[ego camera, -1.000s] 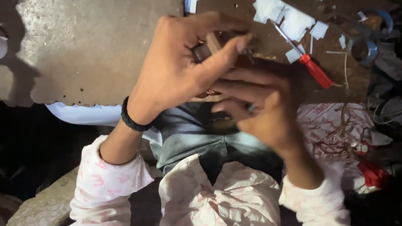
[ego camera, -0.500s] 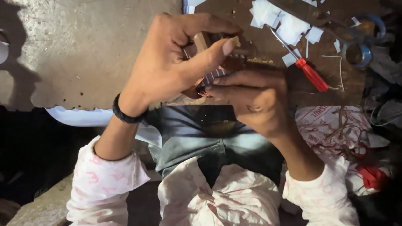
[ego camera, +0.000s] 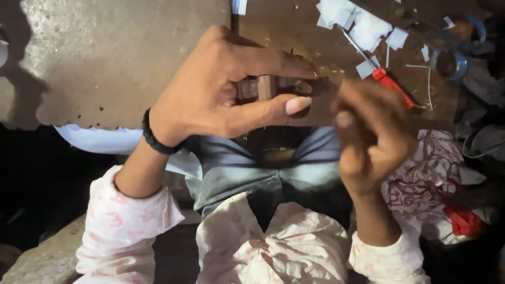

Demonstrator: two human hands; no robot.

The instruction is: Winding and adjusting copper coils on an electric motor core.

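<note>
Hidden: small dark part [ego camera: 264, 91], mostly covered by fingers, hard to identify.
Left hand [ego camera: 220, 90]: grasping the part above the counter [ego camera: 102, 56].
Right hand [ego camera: 369, 134]: clenched, blurred; contents unclear.
Change: right hand has pulled away rightward from the left.

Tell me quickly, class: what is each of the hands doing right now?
Left hand: closed on a small dark part, pinched between thumb and fingers.
Right hand: fingers curled shut beside that part; blurred, so whether it holds anything cannot be told.
</note>
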